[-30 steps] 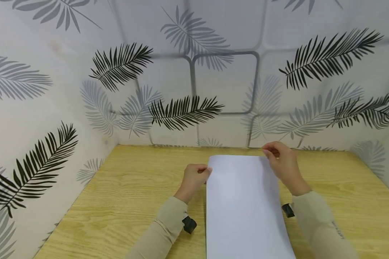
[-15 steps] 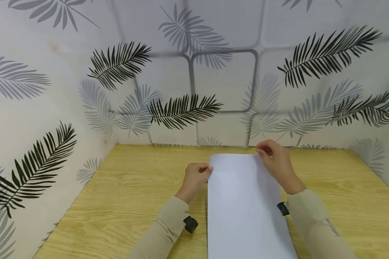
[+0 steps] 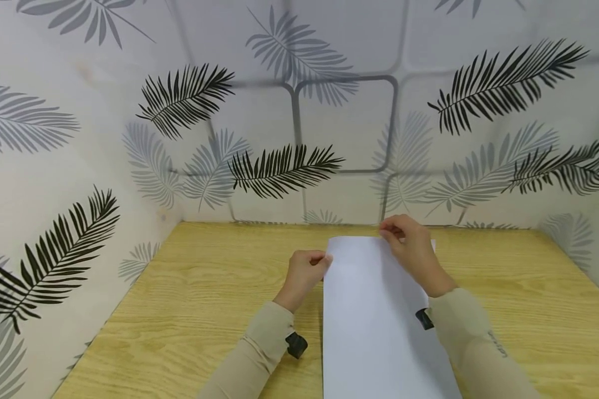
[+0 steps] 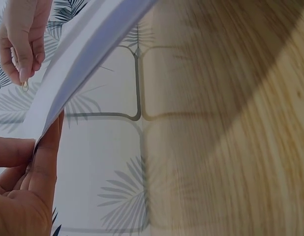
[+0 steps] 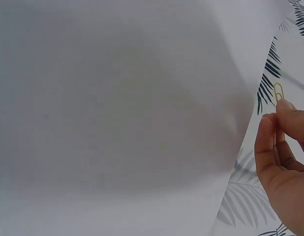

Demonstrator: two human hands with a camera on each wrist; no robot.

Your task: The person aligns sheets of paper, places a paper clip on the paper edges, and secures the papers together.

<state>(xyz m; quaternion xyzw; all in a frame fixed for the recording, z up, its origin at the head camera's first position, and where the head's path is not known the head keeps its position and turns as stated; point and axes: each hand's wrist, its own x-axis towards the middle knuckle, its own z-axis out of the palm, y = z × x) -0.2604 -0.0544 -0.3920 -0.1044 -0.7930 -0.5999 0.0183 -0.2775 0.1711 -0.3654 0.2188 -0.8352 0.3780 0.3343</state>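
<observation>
White paper [image 3: 369, 321] stands at the middle of the table, its top edge raised toward the wall. My left hand [image 3: 304, 277] pinches its upper left edge between thumb and fingers; the left wrist view shows the paper [image 4: 58, 83] seen along its edge, slightly bent. Between the thumb and fingers of my right hand [image 3: 414, 252] is a small yellow paper clip [image 5: 279, 92], its loop sticking out past the fingertips. That hand is by the top edge of the paper, right of the left hand. In the right wrist view a gap separates the clip from the sheet's edge.
A wood-grain table [image 3: 204, 288] lies under the paper. Behind it rises a wall [image 3: 349, 133] with a leaf pattern. Each wrist carries a small black camera, such as the left one [image 3: 297, 345].
My right hand has moved left along the paper's top edge, and a corner of the sheet now shows to its right. The left hand has shifted slightly right, still pinching the paper.
</observation>
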